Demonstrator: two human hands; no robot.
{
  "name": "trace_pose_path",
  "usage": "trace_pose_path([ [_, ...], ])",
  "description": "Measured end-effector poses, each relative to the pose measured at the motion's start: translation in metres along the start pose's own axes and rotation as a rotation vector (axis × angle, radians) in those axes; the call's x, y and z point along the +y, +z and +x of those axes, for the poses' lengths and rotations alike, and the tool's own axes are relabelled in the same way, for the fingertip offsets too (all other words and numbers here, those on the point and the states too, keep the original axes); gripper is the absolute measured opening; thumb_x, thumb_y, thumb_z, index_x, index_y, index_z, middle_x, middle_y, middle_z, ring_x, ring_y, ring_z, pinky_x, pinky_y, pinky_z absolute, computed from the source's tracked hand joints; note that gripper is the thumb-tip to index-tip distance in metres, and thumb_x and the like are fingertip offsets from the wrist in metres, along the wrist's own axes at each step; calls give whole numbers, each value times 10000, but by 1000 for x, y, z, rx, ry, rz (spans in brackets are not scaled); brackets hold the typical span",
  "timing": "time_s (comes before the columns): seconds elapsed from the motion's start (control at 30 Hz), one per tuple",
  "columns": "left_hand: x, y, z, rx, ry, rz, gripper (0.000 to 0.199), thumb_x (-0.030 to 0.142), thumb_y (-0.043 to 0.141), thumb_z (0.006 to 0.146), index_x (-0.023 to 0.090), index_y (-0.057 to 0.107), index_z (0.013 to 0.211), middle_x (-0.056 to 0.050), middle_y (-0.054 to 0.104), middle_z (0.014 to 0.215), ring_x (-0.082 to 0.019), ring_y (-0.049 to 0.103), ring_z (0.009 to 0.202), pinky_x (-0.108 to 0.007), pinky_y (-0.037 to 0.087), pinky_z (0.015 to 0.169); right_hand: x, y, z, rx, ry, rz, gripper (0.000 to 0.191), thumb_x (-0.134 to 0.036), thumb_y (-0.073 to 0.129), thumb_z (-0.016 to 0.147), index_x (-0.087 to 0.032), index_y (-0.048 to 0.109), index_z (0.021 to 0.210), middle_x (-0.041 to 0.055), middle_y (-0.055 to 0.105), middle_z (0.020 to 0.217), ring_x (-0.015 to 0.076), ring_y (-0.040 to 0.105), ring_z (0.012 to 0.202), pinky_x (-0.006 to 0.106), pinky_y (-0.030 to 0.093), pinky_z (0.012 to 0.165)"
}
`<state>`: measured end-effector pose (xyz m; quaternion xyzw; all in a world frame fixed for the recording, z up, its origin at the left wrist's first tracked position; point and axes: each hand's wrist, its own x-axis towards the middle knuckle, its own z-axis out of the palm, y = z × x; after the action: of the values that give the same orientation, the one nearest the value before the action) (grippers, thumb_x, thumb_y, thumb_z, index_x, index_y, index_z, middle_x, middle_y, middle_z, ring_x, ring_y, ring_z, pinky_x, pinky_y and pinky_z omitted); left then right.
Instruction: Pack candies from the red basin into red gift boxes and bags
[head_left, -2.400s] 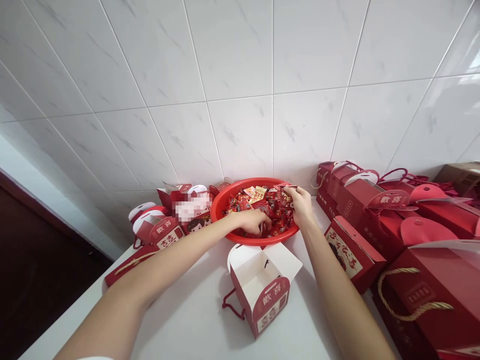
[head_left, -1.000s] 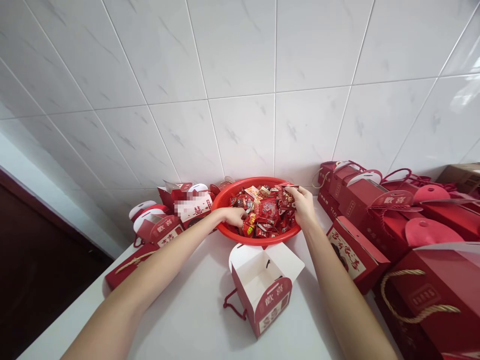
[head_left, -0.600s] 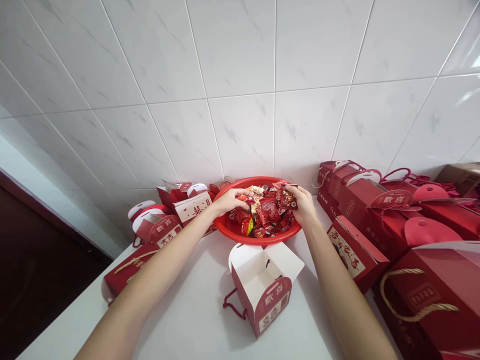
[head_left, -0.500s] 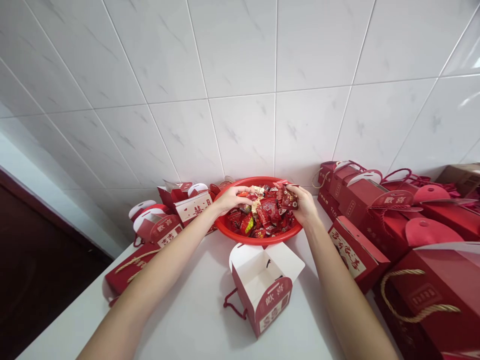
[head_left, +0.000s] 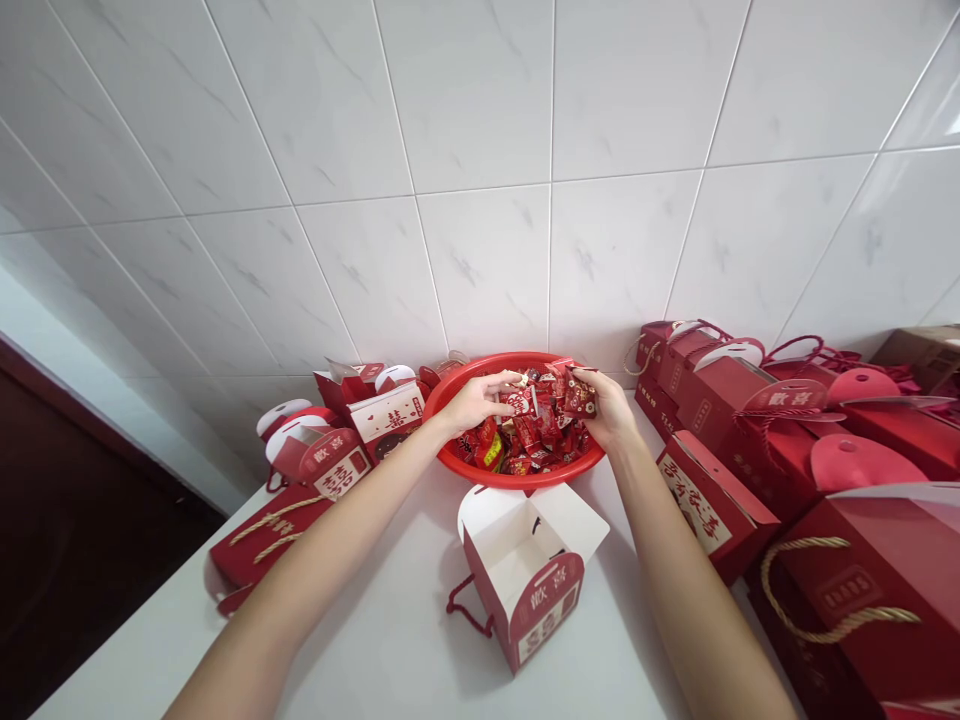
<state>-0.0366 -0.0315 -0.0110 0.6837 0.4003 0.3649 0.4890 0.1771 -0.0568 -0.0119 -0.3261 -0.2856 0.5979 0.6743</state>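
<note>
A red plastic basin (head_left: 517, 480) is heaped with wrapped candies (head_left: 529, 435), mostly red, one with a yellow-green patch. Over its left side, my left hand (head_left: 480, 402) pinches a red-and-white candy packet (head_left: 519, 402) between thumb and fingers. At the right rim my right hand (head_left: 606, 408) is closed on a dark red candy packet with gold print (head_left: 580, 396). In front of the basin stands an open red gift box (head_left: 544, 615) with white inside walls, its flaps spread and a dark red cord handle on its left.
Red gift boxes with gold cords (head_left: 847, 590) crowd the right side of the white table (head_left: 390, 640). More red boxes (head_left: 330, 460) stand at the left. A tiled wall (head_left: 487, 260) rises behind, and a brown carton (head_left: 922, 355) sits at the far right.
My left hand has moved slightly right and now pinches a red-and-white packet; before, its fingers were among the candies. My right hand keeps its packet in nearly the same place.
</note>
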Motion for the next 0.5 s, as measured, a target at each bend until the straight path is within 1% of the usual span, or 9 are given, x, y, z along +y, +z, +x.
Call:
trace_pose_path([
  [0.07, -4, 0, 2, -7, 44, -21, 613, 168, 825, 611, 157, 710, 1213, -137, 644, 1360, -305, 581, 1266, -425, 521, 1002, 0, 0, 0, -19, -3, -11, 168, -240, 791, 537, -187, 692, 662, -11, 694, 649, 145, 608, 593, 266, 484, 557],
  [0.13, -7, 0, 3, 9, 76, -1, 551, 185, 846, 590, 148, 754, 1131, -136, 697, 1280, -314, 632, 1189, -431, 535, 975, 0, 0, -1, -41, -6, -19, 179, -237, 805, 521, -190, 704, 662, -17, 698, 654, 140, 610, 602, 262, 487, 581],
  [0.2, -9, 0, 4, 41, 84, 55, 497, 185, 846, 593, 142, 774, 1082, -132, 736, 1198, -303, 681, 1071, -431, 555, 922, 0, 0, -2, -61, -8, -38, 182, -231, 816, 497, -192, 715, 644, -24, 699, 650, 130, 604, 607, 250, 482, 590],
  [0.27, -8, 1, 5, 70, 95, 148, 443, 162, 827, 610, 144, 782, 1051, -122, 755, 1145, -293, 694, 1011, -425, 558, 896, 0, 0, -3, -81, -10, -66, 175, -233, 820, 479, -194, 717, 616, -30, 693, 636, 121, 591, 605, 239, 473, 588],
  [0.4, -4, 1, 3, 90, 117, 354, 354, 117, 774, 655, 159, 783, 1007, -93, 766, 1085, -288, 685, 1024, -407, 541, 924, -1, 0, -4, -106, 3, -96, 171, -243, 818, 465, -195, 712, 590, -28, 690, 627, 118, 580, 597, 240, 462, 589],
  [0.5, 0, -3, -2, 119, 129, 528, 420, 117, 746, 672, 172, 763, 1088, -94, 739, 1130, -291, 672, 1050, -412, 522, 954, -1, 1, -4, -92, 4, -90, 168, -239, 809, 468, -196, 709, 595, -23, 690, 627, 125, 581, 594, 248, 455, 584],
])
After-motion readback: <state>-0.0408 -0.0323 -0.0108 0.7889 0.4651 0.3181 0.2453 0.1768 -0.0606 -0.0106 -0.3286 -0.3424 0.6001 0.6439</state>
